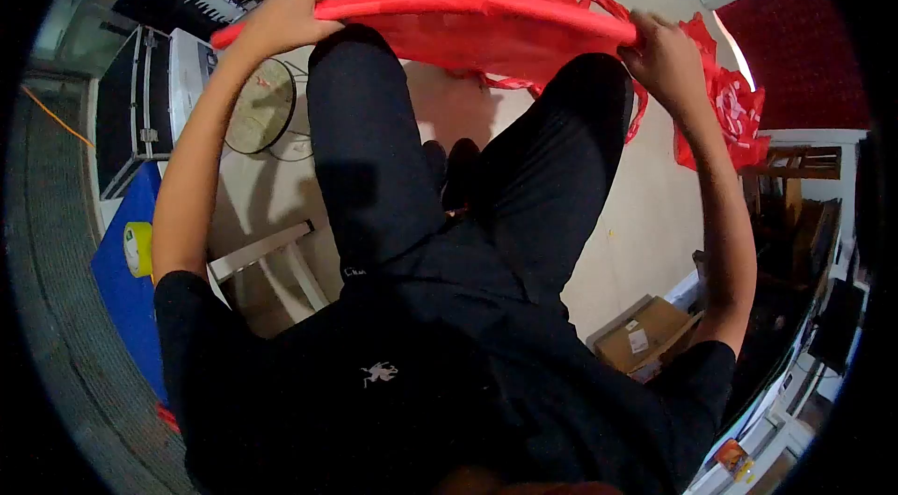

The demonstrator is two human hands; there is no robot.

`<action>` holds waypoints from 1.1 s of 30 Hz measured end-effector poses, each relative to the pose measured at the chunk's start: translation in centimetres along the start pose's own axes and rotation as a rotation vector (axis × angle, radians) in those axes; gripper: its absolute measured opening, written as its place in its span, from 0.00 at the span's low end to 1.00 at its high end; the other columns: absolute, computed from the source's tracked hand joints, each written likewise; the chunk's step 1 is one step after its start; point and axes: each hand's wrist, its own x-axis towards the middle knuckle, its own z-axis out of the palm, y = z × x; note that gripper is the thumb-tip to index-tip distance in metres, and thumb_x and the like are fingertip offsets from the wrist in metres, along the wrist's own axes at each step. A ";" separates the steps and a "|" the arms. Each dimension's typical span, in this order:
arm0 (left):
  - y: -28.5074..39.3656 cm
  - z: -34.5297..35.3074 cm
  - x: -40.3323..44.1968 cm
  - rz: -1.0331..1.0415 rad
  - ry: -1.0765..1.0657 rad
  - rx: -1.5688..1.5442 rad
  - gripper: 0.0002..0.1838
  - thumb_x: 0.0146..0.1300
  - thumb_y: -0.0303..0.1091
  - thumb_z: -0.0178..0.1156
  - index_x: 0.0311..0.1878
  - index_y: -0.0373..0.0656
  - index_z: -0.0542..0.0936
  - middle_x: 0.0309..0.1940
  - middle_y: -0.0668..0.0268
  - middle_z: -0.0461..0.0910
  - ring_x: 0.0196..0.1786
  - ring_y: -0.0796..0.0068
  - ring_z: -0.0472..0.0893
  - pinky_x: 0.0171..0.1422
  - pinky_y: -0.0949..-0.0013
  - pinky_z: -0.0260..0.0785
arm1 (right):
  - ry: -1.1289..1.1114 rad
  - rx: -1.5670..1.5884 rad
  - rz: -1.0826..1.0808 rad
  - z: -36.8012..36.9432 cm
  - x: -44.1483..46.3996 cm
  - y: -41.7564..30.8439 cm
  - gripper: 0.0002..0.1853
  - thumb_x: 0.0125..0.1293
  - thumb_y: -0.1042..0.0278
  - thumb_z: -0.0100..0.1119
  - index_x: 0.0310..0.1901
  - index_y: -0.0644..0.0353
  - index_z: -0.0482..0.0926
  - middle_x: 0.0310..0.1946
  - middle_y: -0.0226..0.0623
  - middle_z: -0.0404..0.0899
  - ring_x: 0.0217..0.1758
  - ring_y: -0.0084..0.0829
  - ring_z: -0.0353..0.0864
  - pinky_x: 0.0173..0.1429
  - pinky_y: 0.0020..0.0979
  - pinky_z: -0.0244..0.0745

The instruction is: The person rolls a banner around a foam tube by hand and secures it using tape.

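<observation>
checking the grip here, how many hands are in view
2: the left hand grips near one end of the red sheet, the right hand its other end. No other hand shows.

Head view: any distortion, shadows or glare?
Head view: fisheye, black corners, so the red fabric may only look bowed; shadow on the floor between the trouser legs; likely white glare beside the dark red panel; black shirt shows little detail.
</observation>
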 end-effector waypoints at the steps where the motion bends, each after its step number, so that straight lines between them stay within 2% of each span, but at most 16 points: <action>1: 0.1 0.0 0.3 0.003 0.004 0.001 0.15 0.48 0.39 0.66 0.34 0.37 0.78 0.24 0.51 0.78 0.30 0.53 0.79 0.37 0.59 0.70 | 0.003 -0.004 0.001 -0.2 0.2 -0.1 0.19 0.50 0.64 0.64 0.46 0.55 0.81 0.27 0.49 0.81 0.33 0.51 0.82 0.37 0.47 0.77; 4: 0.3 0.2 0.4 0.007 -0.126 -0.175 0.16 0.49 0.41 0.66 0.36 0.37 0.80 0.23 0.51 0.78 0.28 0.54 0.79 0.36 0.58 0.70 | -0.139 -0.155 0.158 -0.3 0.7 -0.2 0.19 0.51 0.64 0.64 0.46 0.56 0.80 0.29 0.48 0.81 0.34 0.51 0.82 0.38 0.47 0.76; 7: -0.2 0.2 0.7 -0.116 -0.262 -0.120 0.17 0.50 0.42 0.66 0.34 0.36 0.80 0.23 0.52 0.77 0.29 0.57 0.78 0.37 0.60 0.69 | 0.083 -0.003 -0.049 -0.1 0.1 -0.3 0.15 0.52 0.67 0.63 0.43 0.58 0.79 0.29 0.47 0.81 0.38 0.52 0.81 0.41 0.46 0.76; 9: 0.1 1.1 0.5 -0.118 -0.182 -0.118 0.18 0.48 0.42 0.67 0.31 0.34 0.80 0.23 0.50 0.77 0.28 0.56 0.78 0.36 0.59 0.69 | 0.031 -0.083 0.069 -0.1 -0.2 -0.3 0.16 0.50 0.67 0.63 0.43 0.58 0.79 0.28 0.46 0.81 0.39 0.52 0.81 0.43 0.47 0.76; 11: 0.7 1.5 0.3 0.090 0.221 0.179 0.17 0.48 0.41 0.66 0.31 0.34 0.81 0.23 0.48 0.78 0.27 0.50 0.78 0.35 0.56 0.70 | -0.330 0.260 0.100 -0.4 -0.5 -0.2 0.13 0.49 0.68 0.63 0.39 0.59 0.78 0.29 0.46 0.81 0.39 0.51 0.81 0.43 0.48 0.76; 12: 0.8 1.1 0.4 0.096 0.216 0.179 0.17 0.48 0.41 0.66 0.31 0.34 0.81 0.23 0.48 0.78 0.27 0.50 0.78 0.35 0.56 0.70 | -0.136 0.106 0.092 -0.1 -0.8 -0.8 0.12 0.49 0.68 0.62 0.37 0.59 0.80 0.29 0.48 0.82 0.38 0.50 0.82 0.44 0.47 0.77; 14: 1.3 0.2 0.8 -0.142 -0.207 -0.032 0.16 0.48 0.40 0.65 0.35 0.38 0.80 0.27 0.49 0.79 0.33 0.47 0.79 0.40 0.54 0.71 | -0.191 0.071 0.149 -0.5 -0.6 -0.9 0.11 0.49 0.68 0.62 0.36 0.59 0.80 0.28 0.48 0.82 0.37 0.50 0.82 0.44 0.46 0.77; 17: 1.5 0.9 0.4 -0.085 0.027 0.179 0.15 0.49 0.39 0.64 0.38 0.41 0.80 0.29 0.49 0.80 0.37 0.44 0.79 0.43 0.53 0.72 | -0.363 0.259 0.150 -0.3 -0.5 -0.3 0.11 0.48 0.67 0.63 0.36 0.58 0.81 0.28 0.49 0.81 0.36 0.49 0.83 0.44 0.46 0.77; 20: 0.8 0.6 0.6 -0.017 -0.048 0.058 0.14 0.49 0.39 0.64 0.38 0.42 0.81 0.29 0.49 0.80 0.39 0.46 0.80 0.45 0.54 0.73 | 0.047 -0.080 0.006 -0.1 -0.4 -0.3 0.11 0.50 0.66 0.63 0.35 0.59 0.80 0.28 0.49 0.81 0.35 0.49 0.82 0.41 0.45 0.76; 22: 0.5 0.9 0.4 -0.001 0.046 0.131 0.14 0.49 0.36 0.64 0.38 0.40 0.79 0.30 0.49 0.79 0.39 0.46 0.79 0.44 0.55 0.72 | -0.428 0.393 0.021 -0.2 -0.2 0.3 0.10 0.52 0.64 0.64 0.34 0.59 0.79 0.27 0.49 0.80 0.35 0.50 0.82 0.40 0.45 0.75; 23: 0.3 0.9 0.3 0.020 0.138 0.204 0.14 0.49 0.34 0.64 0.38 0.38 0.77 0.31 0.50 0.79 0.39 0.46 0.79 0.43 0.55 0.70 | -0.428 0.399 0.018 0.0 -0.3 0.0 0.10 0.52 0.64 0.64 0.34 0.59 0.79 0.27 0.49 0.80 0.35 0.50 0.82 0.40 0.45 0.75; 25: -0.8 0.8 0.5 -0.067 -0.093 0.083 0.14 0.49 0.34 0.64 0.37 0.36 0.76 0.32 0.50 0.79 0.39 0.49 0.79 0.42 0.55 0.70 | -0.127 0.131 -0.004 0.6 -0.3 -0.6 0.11 0.52 0.64 0.65 0.33 0.60 0.78 0.26 0.49 0.80 0.34 0.51 0.81 0.40 0.45 0.75; 27: -0.8 1.2 0.3 0.180 -0.043 -0.034 0.14 0.49 0.35 0.64 0.34 0.35 0.76 0.30 0.51 0.78 0.36 0.50 0.78 0.40 0.55 0.69 | -0.246 0.082 0.075 0.2 0.0 -0.4 0.11 0.53 0.64 0.65 0.33 0.61 0.78 0.26 0.49 0.80 0.35 0.52 0.81 0.40 0.46 0.75; 29: -0.1 1.2 0.1 0.104 0.065 0.017 0.14 0.48 0.36 0.65 0.32 0.36 0.76 0.27 0.52 0.76 0.35 0.49 0.78 0.40 0.55 0.68 | -0.321 0.334 0.040 -0.1 0.1 -0.5 0.12 0.53 0.64 0.65 0.34 0.62 0.79 0.27 0.49 0.80 0.35 0.51 0.81 0.40 0.45 0.75; 31: 0.0 0.6 0.2 -0.122 -0.098 0.023 0.15 0.48 0.38 0.65 0.32 0.37 0.76 0.25 0.52 0.76 0.34 0.48 0.77 0.39 0.55 0.68 | -0.018 0.206 -0.036 0.2 -0.1 -1.4 0.13 0.53 0.64 0.64 0.37 0.62 0.80 0.28 0.50 0.81 0.35 0.51 0.82 0.41 0.45 0.75; 33: -0.2 0.7 -0.2 -0.049 -0.059 0.052 0.15 0.48 0.40 0.63 0.32 0.38 0.77 0.27 0.51 0.77 0.35 0.48 0.78 0.40 0.54 0.69 | -0.327 0.171 0.121 0.0 0.3 -1.0 0.13 0.52 0.65 0.64 0.38 0.63 0.81 0.30 0.53 0.81 0.37 0.52 0.82 0.42 0.44 0.75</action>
